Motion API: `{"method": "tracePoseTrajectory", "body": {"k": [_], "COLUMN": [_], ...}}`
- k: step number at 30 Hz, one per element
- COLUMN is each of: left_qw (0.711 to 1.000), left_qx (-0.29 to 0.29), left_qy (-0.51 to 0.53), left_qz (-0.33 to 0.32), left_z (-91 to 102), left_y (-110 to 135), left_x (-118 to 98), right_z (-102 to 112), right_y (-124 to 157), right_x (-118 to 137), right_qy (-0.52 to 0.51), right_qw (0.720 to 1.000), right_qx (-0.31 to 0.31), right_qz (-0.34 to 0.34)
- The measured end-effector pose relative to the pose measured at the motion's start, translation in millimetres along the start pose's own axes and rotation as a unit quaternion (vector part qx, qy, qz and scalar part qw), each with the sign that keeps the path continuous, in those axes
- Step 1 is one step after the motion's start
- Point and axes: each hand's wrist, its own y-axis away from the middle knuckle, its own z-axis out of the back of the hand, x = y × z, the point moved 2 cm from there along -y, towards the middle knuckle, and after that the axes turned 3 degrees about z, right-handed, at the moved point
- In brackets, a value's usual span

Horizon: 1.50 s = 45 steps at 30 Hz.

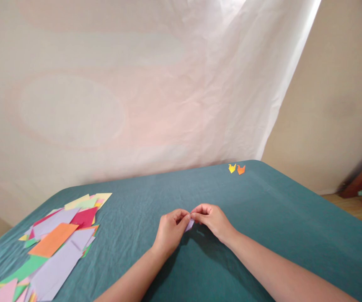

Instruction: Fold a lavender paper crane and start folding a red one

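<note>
A small folded piece of lilac paper (189, 225) is pinched between my two hands above the middle of the cloth. My left hand (172, 228) grips it from the left with thumb and forefinger. From the right, my right hand (214, 220) has its thumb and fingertips closed on the paper's upper end. The fingertips of both hands almost meet and cover much of the paper, so its full shape is hidden.
Many coloured paper sheets (55, 239) lie in a loose pile at the left. A yellow folded paper crane (232, 168) and an orange folded paper crane (241, 169) sit near the far edge of the green tablecloth (130, 201). A pale hanging sheet (156, 105) rises behind.
</note>
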Motion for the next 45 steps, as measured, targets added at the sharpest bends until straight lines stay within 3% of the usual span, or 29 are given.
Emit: {"method": "tracePoseTrajectory", "body": {"k": [5, 15, 24, 28, 34, 39, 45], "left_qw": [0.997, 0.997, 0.997, 0.995, 0.997, 0.983, 0.982], "left_qx": [-0.021, -0.013, -0.036, -0.060, -0.070, -0.031, -0.028], "left_qy": [-0.067, -0.067, -0.055, -0.068, 0.029, 0.171, 0.174], "left_qz": [-0.045, -0.026, -0.035, -0.048, -0.009, 0.059, 0.067], "left_z": [1.7, -1.7, 3.1, 6.3, 6.0, -2.4, -7.4], "left_y": [2.9, 1.0, 0.2, -0.5, -7.7, -10.9, -10.2], "left_x": [-7.2, 1.0, -3.6, -2.6, 10.0, 19.4, 16.4], "right_z": [0.5, -1.0, -5.3, -8.2, -10.6, -13.0, -13.6], "right_y": [0.2, 4.2, 5.1, 7.8, 8.4, 10.3, 13.2], "right_x": [2.1, 15.6, 4.9, 7.1, 7.5, 9.2, 15.9], "right_qy": [0.023, 0.127, -0.007, 0.023, 0.047, 0.093, 0.137], "right_qw": [1.000, 0.990, 0.999, 0.999, 0.999, 0.995, 0.989], "right_qx": [-0.018, -0.035, 0.007, 0.021, 0.005, 0.006, -0.023], "right_qz": [-0.004, 0.042, -0.030, -0.021, 0.014, 0.044, 0.058]}}
